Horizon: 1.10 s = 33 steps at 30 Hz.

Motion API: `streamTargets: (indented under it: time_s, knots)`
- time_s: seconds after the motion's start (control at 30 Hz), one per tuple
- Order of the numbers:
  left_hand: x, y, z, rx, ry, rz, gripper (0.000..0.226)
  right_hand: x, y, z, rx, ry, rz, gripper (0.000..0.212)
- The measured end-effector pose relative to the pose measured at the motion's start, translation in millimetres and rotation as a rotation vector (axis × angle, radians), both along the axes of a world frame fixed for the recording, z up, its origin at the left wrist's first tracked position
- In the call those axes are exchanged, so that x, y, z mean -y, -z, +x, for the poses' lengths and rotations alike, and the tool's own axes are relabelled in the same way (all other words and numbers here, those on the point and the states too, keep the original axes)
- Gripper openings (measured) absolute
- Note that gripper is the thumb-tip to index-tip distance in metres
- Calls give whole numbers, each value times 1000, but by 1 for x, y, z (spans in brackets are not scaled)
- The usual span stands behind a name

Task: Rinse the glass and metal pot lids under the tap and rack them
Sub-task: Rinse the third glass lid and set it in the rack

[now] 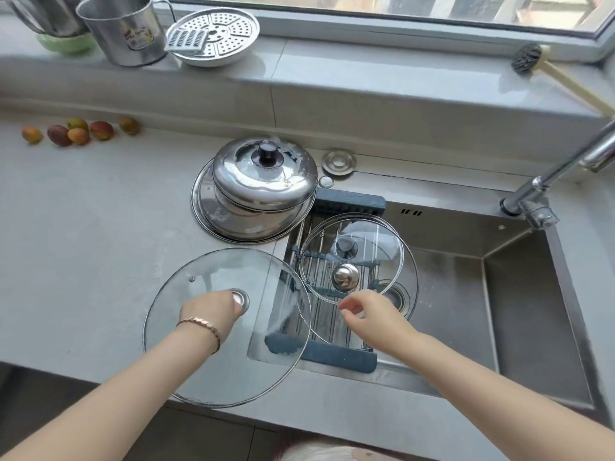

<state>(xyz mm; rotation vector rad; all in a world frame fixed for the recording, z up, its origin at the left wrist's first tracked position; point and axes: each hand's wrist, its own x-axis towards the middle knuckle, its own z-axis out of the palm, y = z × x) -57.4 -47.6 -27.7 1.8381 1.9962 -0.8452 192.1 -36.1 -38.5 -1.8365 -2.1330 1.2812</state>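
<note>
My left hand [209, 312] grips the knob of a large glass lid [199, 367], held over the counter edge and the sink's left rim. My right hand [369, 314] hovers open, fingers slightly curled, just below two stacked glass lids [376, 241] that lie on the blue-ended drying rack [332, 356] across the sink; the upper one has a shiny metal knob [345, 277]. Behind, on the counter, a domed metal lid [266, 181] with a black knob, with foam on it, sits on a flat metal lid [213, 216]. The tap [539, 197] reaches in from the right; no water shows.
The steel sink basin [482, 294] lies open to the right of the rack. Several small fruits [78, 131] sit at the counter's back left. On the window sill stand steel mugs [126, 31], a steamer plate [213, 36] and a scrub brush [529, 59].
</note>
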Motion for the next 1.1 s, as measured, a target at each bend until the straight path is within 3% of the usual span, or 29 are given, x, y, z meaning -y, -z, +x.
streamTargets:
  time_s: [0.13,0.2,0.3,0.4,0.53,0.63,0.7,0.77,0.83,0.9,0.93,1.0,1.1]
  knots:
    - [4,-45,47,80,78,93,29,2,-10,18,-187,326,-136,38]
    - [7,-64,75,121,101,100,38,0,-14,35,-304,563,-343,43]
    - [5,-77,124,176,210,144,21,1,-22,67,-606,878,-664,49]
    - [1,-82,176,228,280,150,20,5,-24,109,-804,1096,-566,44]
    - [-10,-78,228,510,214,183,24,9,-27,168,-790,1277,-332,36]
    - [-26,-67,240,641,29,302,49,14,-24,213,-795,1378,-284,37]
    - [-37,-59,241,722,-230,416,55,18,-20,241,-828,1438,-273,37]
    - [-46,-52,244,943,-690,287,48,20,-15,262,-861,1471,-268,36]
    - [-49,-49,255,1254,-1132,-40,49,18,-11,276,-886,1489,-274,36]
    - [-48,-46,268,1456,-1254,-295,65,11,-9,288,-892,1471,-278,37]
    - [-48,-46,274,1535,-1275,-329,70,6,-8,293,-884,1449,-277,37]
    - [-49,-47,285,1599,-1341,-264,70,-4,-8,301,-873,1394,-272,37]
    - [-52,-42,300,1547,-1412,-45,59,-21,-5,309,-849,1277,-279,39]
